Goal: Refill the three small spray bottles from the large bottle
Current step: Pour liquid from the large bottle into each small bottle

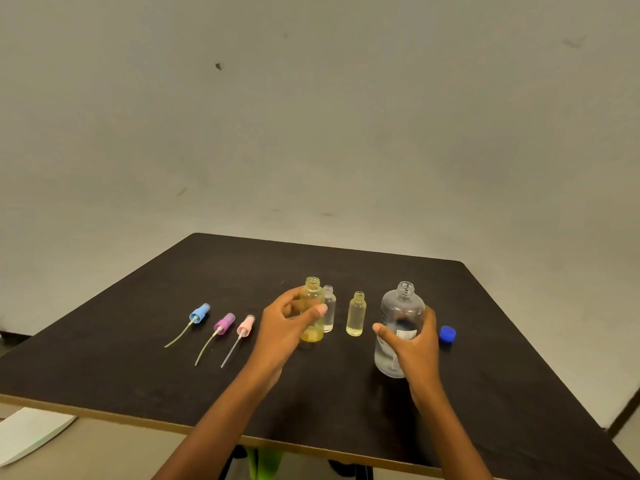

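Note:
My left hand (284,323) grips a small yellow bottle (312,299) with an open neck, held upright near the table's middle. Just behind it stands a small clear bottle (329,308), and to its right a second small yellowish bottle (356,315), both uncapped. My right hand (414,344) holds the large clear bottle (401,310), upright, its cap off. Its blue cap (447,333) lies on the table to the right.
Three spray heads with dip tubes lie in a row at the left: blue (199,314), purple (224,323) and pink (245,326). The black table (173,382) ends close to me. A white sheet (31,433) lies below its left front edge.

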A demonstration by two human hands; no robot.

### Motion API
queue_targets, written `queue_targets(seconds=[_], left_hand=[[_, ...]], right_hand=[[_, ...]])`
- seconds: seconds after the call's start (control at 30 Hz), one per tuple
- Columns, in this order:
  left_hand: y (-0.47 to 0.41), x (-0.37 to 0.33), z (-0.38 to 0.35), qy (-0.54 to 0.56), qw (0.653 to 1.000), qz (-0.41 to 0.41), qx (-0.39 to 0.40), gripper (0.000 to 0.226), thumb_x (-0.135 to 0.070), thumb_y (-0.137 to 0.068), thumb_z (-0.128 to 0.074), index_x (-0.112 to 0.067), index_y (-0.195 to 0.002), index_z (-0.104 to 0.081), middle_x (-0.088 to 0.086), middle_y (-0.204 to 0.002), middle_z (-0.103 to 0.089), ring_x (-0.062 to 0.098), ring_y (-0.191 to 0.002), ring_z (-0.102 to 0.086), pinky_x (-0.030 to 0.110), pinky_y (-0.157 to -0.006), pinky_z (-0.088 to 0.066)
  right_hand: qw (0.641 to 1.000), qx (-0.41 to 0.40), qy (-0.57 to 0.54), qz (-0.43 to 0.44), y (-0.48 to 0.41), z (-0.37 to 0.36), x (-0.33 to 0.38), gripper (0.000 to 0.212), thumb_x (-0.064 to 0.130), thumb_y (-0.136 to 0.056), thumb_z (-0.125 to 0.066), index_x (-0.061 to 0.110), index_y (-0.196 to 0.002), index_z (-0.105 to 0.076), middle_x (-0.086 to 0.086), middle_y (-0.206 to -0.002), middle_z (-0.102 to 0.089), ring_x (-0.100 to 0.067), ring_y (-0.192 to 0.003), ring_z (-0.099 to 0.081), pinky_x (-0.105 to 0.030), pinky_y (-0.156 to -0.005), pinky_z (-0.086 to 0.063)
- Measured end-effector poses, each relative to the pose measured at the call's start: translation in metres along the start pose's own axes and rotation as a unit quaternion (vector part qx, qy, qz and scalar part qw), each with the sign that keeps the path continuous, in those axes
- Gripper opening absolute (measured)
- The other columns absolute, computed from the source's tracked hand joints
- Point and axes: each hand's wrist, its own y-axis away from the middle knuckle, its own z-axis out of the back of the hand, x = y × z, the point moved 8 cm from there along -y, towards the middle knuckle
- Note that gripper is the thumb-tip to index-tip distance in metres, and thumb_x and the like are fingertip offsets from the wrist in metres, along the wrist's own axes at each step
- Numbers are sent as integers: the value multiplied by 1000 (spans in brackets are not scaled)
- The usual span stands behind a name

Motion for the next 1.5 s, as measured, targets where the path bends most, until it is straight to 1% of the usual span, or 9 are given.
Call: queue_targets(seconds=[0.17,0.3,0.43,0.53,0.67,0.9,1.1,1.27,1.5], left_hand=[[34,-47,-27,19,992,-18,123,34,-19,-79,-69,-26,-112,-61,-1,-107,-71,11,-93,-70,27,-65,-59],[54,-84,-35,17,984,-43,175,44,-25,-76,-68,-27,-118,-55,-1,-112,-69,15,-101,-67,33,-68,-60],[78,-116,-35,35,975,-67,211,47,-28,-70,-66,-28,-117,-55,-2,-109,-71,17,-97,-69,35,-64,-60],[91,-132,-30,38,972,-88,215,46,-28,-71,-66,-27,-116,-57,0,-107,-72,17,-94,-70,29,-59,-57],[103,-144,-26,45,968,-101,225,50,-29,-68,-68,-26,-117,-58,3,-106,-72,24,-92,-72,31,-58,-58],[107,-149,-28,53,967,-101,226,43,-24,-69,-78,-28,-110,-64,5,-102,-74,27,-87,-72,32,-56,-59],[103,-147,-25,47,970,-109,210,48,-36,-58,-78,-35,-105,-67,2,-103,-74,27,-89,-72,48,-74,-51],[103,-144,-24,65,971,-88,213,48,-24,-65,-74,-27,-112,-64,4,-102,-74,26,-89,-72,30,-55,-58],[102,-143,-22,75,970,-81,218,59,-29,-60,-72,-24,-118,-61,4,-105,-73,25,-93,-71,24,-52,-54]], right_hand=[[997,-7,9,72,6,17,71,78,7,-62,-82,24,-127,-42,2,-118,-53,-19,-109,-52,-27,-84,-44],[980,-35,71,181,24,29,144,76,23,-54,-82,46,-113,-40,19,-108,-52,-19,-108,-52,-49,-92,-45],[953,-65,147,255,42,38,198,75,22,-57,-80,31,-122,-44,14,-107,-46,-21,-105,-47,-55,-90,-41],[926,-98,187,312,54,43,220,74,13,-59,-80,26,-123,-46,12,-104,-45,-27,-101,-48,-47,-87,-39],[894,-124,204,379,69,44,238,72,24,-54,-68,35,-118,-38,13,-103,-47,-15,-96,-43,-34,-82,-28],[850,-142,249,442,84,41,263,70,32,-54,-74,28,-116,-42,0,-107,-59,-22,-97,-49,-32,-79,-27],[838,-142,258,460,89,41,271,67,33,-56,-74,28,-115,-42,-1,-106,-60,-22,-97,-48,-35,-78,-29],[830,-137,266,471,90,41,276,64,34,-58,-71,27,-115,-42,-3,-107,-59,-21,-99,-45,-35,-80,-27],[814,-136,300,479,88,39,281,60,34,-60,-67,27,-115,-44,-3,-108,-60,-22,-103,-46,-32,-83,-22]])
